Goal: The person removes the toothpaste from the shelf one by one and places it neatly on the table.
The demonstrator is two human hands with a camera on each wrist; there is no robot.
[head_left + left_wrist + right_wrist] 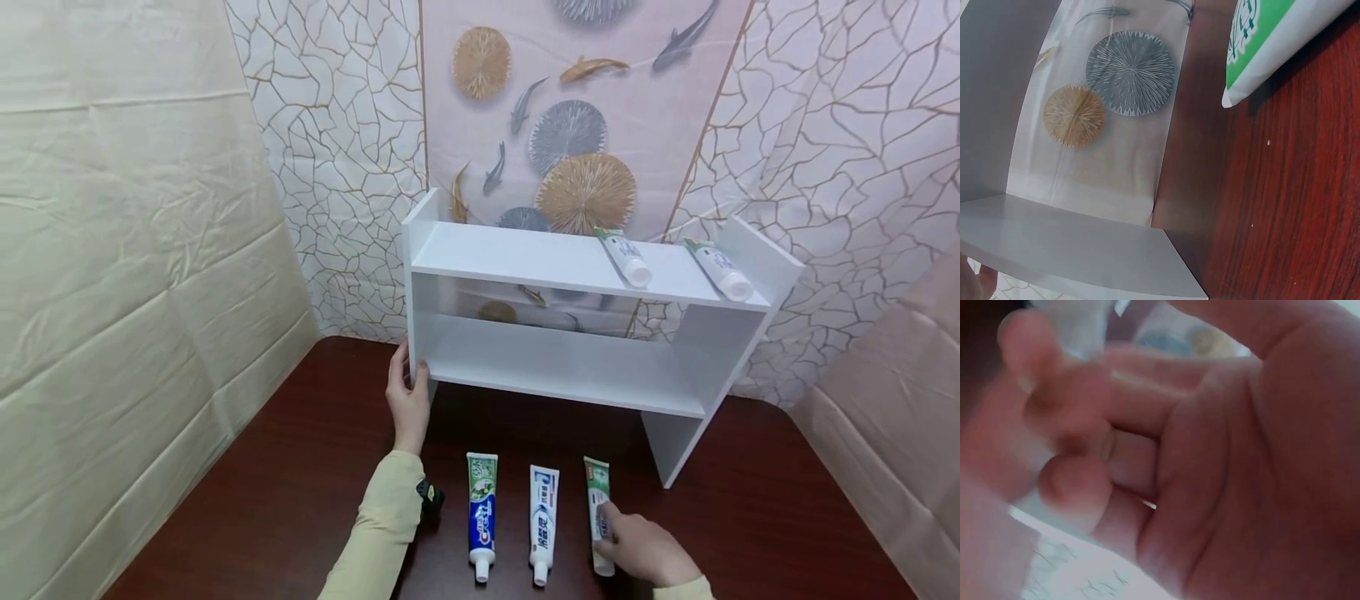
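A white two-level shelf (570, 267) stands on the dark red-brown bench (285, 500), against a patterned wall covering with fish and round fans. The left hand (407, 400) rests against the shelf's left side panel near its foot, fingers straight and thumb on the front edge; its grip lies flat along the panel, not curled round it. The left wrist view shows the shelf's underside and the bench, with the crimped end of a green-and-white tube (1272, 44) at the upper right.

Three toothpaste tubes lie side by side on the bench in front of the shelf, caps toward the person: a blue-and-green tube (482, 512) on the left, a blue-and-white tube (543, 521) in the middle, and a green tube (597, 508) on the right. The right hand (643, 550) lies over the lower part of the green tube, fingers curled round it, so that grip is clamped on the tube. The right wrist view is blurred, showing only curled fingers (1079, 481) close up.

Two more tubes lie on the top shelf at the right: one (625, 256) nearer the middle, another (720, 269) beside the right panel.
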